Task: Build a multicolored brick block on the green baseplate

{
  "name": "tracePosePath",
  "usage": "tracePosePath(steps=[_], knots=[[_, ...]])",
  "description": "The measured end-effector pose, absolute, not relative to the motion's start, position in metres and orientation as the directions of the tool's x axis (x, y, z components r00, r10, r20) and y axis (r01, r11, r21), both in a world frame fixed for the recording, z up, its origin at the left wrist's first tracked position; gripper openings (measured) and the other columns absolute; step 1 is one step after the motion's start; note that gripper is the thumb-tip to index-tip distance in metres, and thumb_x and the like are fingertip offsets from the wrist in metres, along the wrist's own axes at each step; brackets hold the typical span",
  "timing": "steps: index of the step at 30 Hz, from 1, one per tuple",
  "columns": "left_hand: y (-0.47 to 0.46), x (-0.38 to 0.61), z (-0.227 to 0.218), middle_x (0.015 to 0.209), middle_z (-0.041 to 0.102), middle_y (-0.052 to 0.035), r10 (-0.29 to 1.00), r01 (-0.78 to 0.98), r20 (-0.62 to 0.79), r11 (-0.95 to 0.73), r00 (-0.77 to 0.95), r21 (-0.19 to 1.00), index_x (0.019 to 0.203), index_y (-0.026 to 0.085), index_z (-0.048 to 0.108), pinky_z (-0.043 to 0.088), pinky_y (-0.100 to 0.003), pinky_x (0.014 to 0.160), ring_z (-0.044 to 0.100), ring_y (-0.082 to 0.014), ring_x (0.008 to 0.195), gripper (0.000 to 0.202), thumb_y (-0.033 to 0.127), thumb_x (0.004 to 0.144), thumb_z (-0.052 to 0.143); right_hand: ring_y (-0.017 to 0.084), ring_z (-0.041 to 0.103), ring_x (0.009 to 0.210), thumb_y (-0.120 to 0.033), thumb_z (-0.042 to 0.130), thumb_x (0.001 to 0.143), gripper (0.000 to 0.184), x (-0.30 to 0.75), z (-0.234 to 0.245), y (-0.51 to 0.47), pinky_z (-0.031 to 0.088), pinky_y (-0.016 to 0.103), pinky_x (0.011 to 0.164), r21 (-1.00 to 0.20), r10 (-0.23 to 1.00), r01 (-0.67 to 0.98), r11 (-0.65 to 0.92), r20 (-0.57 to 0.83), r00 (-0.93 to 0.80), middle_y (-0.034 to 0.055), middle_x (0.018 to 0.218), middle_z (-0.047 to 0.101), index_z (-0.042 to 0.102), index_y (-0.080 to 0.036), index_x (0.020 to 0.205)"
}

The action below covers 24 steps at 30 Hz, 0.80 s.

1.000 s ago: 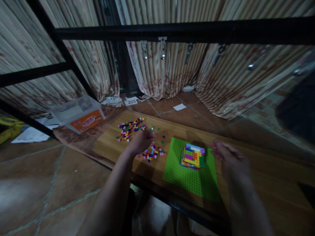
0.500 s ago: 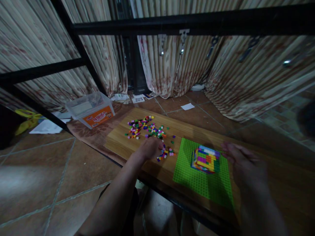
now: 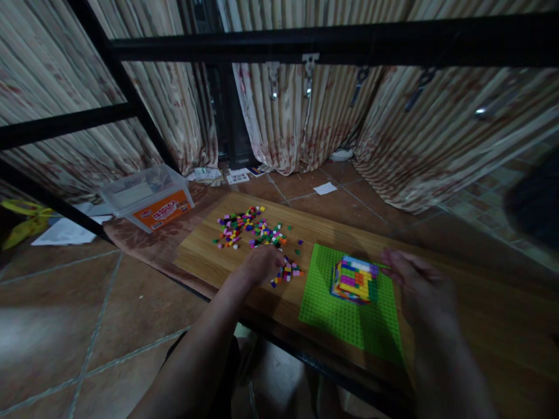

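Note:
My left hand (image 3: 264,265) is closed, its fingertips down among the loose small toy bricks (image 3: 287,272) on the wooden board; what it pinches, if anything, is hidden. To the right, a green studded baseplate (image 3: 325,317) carries a block of multicoloured building bricks (image 3: 354,280), with yellow, orange, purple, white and blue pieces on top. Just right of that block hovers my right hand (image 3: 413,273), its fingers pinched together. A thin yellow-green piece (image 3: 384,266) shows at its fingertips, too blurred to name more exactly.
A bigger spread of loose bricks (image 3: 244,224) lies on the board's (image 3: 209,259) left part. Beyond its left end stands a clear plastic tub (image 3: 146,198) with an orange label. A black metal bar (image 3: 279,46) crosses above, before striped curtains (image 3: 288,128). A paper (image 3: 325,188) lies on the tiled floor.
The whole view has shifted, so everything sits slightly further left. Both hands keep nearly the same place and pose relative to the bricks and baseplate.

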<state>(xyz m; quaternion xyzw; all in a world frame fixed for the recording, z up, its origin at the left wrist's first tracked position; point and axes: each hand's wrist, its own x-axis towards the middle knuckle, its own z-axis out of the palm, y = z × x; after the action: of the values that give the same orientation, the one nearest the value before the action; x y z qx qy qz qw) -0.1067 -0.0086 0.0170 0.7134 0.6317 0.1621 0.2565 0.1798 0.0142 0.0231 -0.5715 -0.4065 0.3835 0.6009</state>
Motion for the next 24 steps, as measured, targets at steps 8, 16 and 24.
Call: tracePosePath(steps=[8,16,24], knots=[[-0.013,-0.089,0.023,0.079,0.072,-0.0094,0.99,0.907,-0.112,-0.03,0.085,0.42,0.077,0.02,0.074,0.047,-0.029,0.073,0.065,-0.0227,0.078,0.017,0.014,0.068,0.06,0.019,0.069,0.079,-0.038,0.077,0.065,0.022,0.179,0.024,0.015,0.055,0.031,0.067,-0.998,0.928,0.014,0.055,0.056,0.367,0.0041,0.08,0.073,0.072,-0.02,0.076],[-0.014,-0.083,0.026,0.082,0.07,-0.0128,0.997,0.957,-0.056,-0.034,0.052,0.287,0.084,0.016,0.069,0.046,-0.031,0.074,0.065,-0.0248,0.084,0.021,0.013,0.075,0.05,0.021,0.068,0.082,-0.043,0.076,0.065,0.024,0.18,0.024,0.015,0.053,0.033,0.068,-0.999,0.944,0.009,0.049,0.049,0.326,0.0045,0.08,0.073,0.073,-0.022,0.077],[-0.002,-0.062,0.031,0.073,0.065,-0.0026,0.985,0.629,0.132,-0.175,0.115,0.758,0.081,0.018,0.062,0.043,-0.025,0.062,0.06,-0.0153,0.066,0.011,0.022,0.081,0.052,0.02,0.067,0.081,-0.043,0.076,0.064,0.025,0.179,0.028,0.014,0.05,0.032,0.069,-0.998,0.946,-0.041,0.04,0.025,0.324,0.0052,0.081,0.074,0.074,-0.021,0.076]])
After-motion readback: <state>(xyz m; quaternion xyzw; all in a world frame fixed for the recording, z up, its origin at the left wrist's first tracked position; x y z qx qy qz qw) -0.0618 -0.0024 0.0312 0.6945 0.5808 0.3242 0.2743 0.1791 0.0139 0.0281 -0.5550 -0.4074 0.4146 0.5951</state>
